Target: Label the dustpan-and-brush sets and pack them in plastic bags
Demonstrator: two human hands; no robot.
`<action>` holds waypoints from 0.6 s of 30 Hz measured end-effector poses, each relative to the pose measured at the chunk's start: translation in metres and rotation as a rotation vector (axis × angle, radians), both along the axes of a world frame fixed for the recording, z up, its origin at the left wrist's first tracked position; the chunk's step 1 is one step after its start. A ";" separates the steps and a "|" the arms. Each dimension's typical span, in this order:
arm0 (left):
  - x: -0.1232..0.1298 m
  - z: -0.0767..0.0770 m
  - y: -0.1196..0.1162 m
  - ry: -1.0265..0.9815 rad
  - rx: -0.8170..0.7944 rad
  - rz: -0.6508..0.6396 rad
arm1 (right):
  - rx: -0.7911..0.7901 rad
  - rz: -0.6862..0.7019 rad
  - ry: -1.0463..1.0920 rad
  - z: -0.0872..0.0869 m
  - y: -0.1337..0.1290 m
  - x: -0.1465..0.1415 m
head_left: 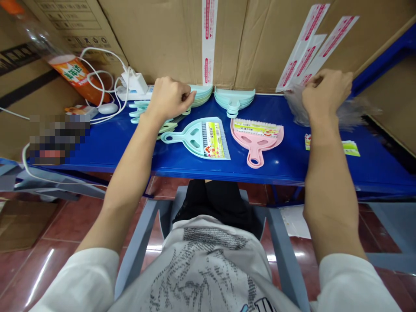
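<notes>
My left hand (170, 99) is above the back left of the blue table, fingers curled and thumb stretched along them; its palm side is hidden. Under and beside it are stacked light-green and blue dustpans (202, 96) and several small brushes (139, 112). My right hand (326, 92) is closed at the clear plastic bags (294, 106) on the back right, pinching the thin film. Between my arms lie a blue dustpan (188, 135) with a labelled brush in it and a pink dustpan (256, 145) with a labelled brush. Another stack of blue dustpans (234, 102) stands behind them.
Cardboard boxes (178, 39) wall off the table's back. At left are an orange drink bottle (73, 73), a power strip with a white charger (134, 82), cables and a mouse-like white object (108, 108). Printed labels (351, 148) lie under my right forearm.
</notes>
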State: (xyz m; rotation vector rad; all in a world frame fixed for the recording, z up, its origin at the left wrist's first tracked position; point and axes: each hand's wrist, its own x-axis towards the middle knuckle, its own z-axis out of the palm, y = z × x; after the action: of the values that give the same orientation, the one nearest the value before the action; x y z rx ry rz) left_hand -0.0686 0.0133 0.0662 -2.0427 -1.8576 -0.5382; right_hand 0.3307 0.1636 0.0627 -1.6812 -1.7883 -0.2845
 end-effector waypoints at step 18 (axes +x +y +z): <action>-0.008 -0.007 0.005 -0.001 0.116 -0.086 | -0.206 -0.157 0.066 -0.007 0.003 0.009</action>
State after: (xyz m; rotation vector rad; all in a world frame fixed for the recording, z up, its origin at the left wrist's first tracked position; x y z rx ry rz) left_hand -0.0763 0.0185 0.0591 -2.0526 -1.7036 -0.6544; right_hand 0.3394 0.1671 0.0558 -1.9561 -1.6871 -0.1133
